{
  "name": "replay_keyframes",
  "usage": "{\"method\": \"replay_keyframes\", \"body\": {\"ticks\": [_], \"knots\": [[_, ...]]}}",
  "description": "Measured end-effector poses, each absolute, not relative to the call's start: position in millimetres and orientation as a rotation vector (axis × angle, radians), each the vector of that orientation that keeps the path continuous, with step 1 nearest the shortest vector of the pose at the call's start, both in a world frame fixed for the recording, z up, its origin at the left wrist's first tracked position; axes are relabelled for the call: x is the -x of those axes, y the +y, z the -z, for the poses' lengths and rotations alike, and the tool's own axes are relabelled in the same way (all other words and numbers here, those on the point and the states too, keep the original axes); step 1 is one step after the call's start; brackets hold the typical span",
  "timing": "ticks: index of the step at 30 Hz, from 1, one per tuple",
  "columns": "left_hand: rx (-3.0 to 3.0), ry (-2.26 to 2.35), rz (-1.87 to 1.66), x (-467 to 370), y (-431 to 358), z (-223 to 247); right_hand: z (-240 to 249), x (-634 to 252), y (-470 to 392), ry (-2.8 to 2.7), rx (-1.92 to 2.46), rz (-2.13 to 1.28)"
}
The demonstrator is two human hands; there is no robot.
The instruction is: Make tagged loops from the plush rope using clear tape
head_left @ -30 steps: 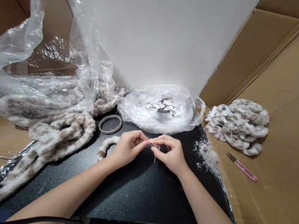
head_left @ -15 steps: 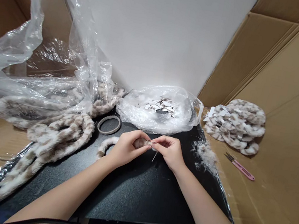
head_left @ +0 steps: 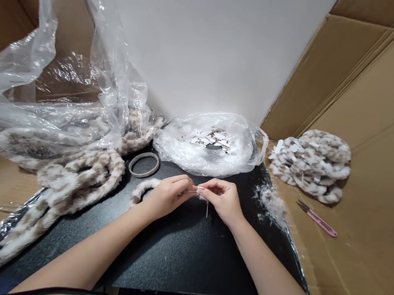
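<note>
A furry brown-and-white cord (head_left: 141, 189) loops out on the black table behind my left hand (head_left: 169, 194). That hand's fingers are closed round what appears to be the cord's end, mostly hidden in the grip. Fingertips of my right hand (head_left: 222, 200) meet the left ones and pinch at the same spot. Beneath the right fingers hangs a thin pale sliver (head_left: 207, 209); whether it is a needle or a thread end I cannot tell.
At left lies a heap of furry cord (head_left: 81, 173), partly under a clear plastic bag (head_left: 113, 102). Behind my hands are a tape roll (head_left: 143, 164) and a bag of white tags (head_left: 213, 143). To the right are fluff (head_left: 271, 204), pink-handled snips (head_left: 317, 219) and bundled cords (head_left: 312, 163).
My left fingers have folded over, covering the fur that showed between the hands. The thin sliver now hangs more upright and slightly to the right.
</note>
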State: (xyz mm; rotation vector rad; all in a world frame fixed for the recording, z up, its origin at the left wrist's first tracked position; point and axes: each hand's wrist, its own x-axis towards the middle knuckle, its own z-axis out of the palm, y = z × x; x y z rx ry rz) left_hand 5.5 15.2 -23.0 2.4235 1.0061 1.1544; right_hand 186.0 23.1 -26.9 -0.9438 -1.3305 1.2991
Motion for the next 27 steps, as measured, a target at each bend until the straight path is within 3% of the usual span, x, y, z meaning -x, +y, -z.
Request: {"method": "replay_keyframes", "body": {"ticks": [6, 17, 27], "knots": [[-2.227, 1.096, -1.125, -5, 15, 15, 25, -189, 22, -1.618, 0.778, -0.928], [-1.969, 1.221, -1.094, -12, 9, 14, 21, -197, 23, -1.851, 0.664, -0.659], [-2.215, 1.148, -1.113, -13, 7, 19, 24, -202, 31, -1.698, 0.808, -1.126]]}}
